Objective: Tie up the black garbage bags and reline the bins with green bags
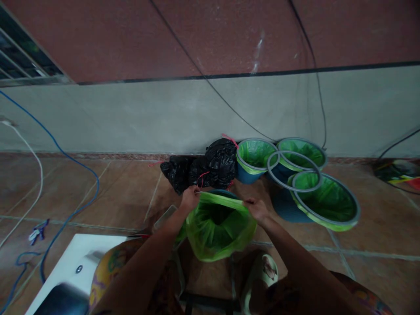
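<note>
A green plastic bin liner (216,236) hangs with its mouth stretched wide between my two hands. My left hand (190,199) is closed on the left end of its top edge, and my right hand (257,210) pinches the right end. Behind the liner shows the rim of a blue bin (223,192); the liner hides most of it, so I cannot tell how far the bag sits inside. A loose grey ring (271,171) lies across the tops of two lined bins to the right.
Lined bins (247,176) with grey rims stand right of several tied black bags (221,164) along the wall. A white panel (75,253), blue cable (95,173) and clamp (38,232) are on the left. My shod foot (264,271) is below the liner.
</note>
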Motion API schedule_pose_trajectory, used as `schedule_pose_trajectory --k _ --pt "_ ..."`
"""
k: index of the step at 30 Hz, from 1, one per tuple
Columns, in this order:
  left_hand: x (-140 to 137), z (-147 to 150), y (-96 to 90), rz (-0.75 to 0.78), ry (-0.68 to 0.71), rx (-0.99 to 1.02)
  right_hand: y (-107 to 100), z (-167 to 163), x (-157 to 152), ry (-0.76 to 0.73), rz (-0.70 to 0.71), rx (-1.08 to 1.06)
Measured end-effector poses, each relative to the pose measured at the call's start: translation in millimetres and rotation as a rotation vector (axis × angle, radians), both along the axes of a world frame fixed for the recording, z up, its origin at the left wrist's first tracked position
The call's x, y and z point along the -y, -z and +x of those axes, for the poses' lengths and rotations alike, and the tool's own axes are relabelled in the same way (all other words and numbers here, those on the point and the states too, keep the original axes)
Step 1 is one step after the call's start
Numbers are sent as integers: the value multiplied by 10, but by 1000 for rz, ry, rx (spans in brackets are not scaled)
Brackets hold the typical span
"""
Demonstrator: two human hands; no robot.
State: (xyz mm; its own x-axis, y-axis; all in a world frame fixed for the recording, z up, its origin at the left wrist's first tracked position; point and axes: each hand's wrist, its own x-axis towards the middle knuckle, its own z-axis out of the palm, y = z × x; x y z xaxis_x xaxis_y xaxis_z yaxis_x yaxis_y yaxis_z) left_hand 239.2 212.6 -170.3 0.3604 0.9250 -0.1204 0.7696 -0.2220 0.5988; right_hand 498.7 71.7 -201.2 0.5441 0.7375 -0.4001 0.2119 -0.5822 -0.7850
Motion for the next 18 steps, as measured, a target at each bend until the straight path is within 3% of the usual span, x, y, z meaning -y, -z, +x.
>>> schedule_pose_trajectory --k 3,7,12,18 --pt "81 59 86 38 -39 17 59 13 21 -52 -30 219" --pt "30 146 156 -2 -46 56 133 64 -40 -39 -40 334" --pt "-200 233 230 -148 -80 30 385 148 -255 66 -64 297" --pt "-386 295 463 -267 -210 -6 668 156 -492 120 -54 181"
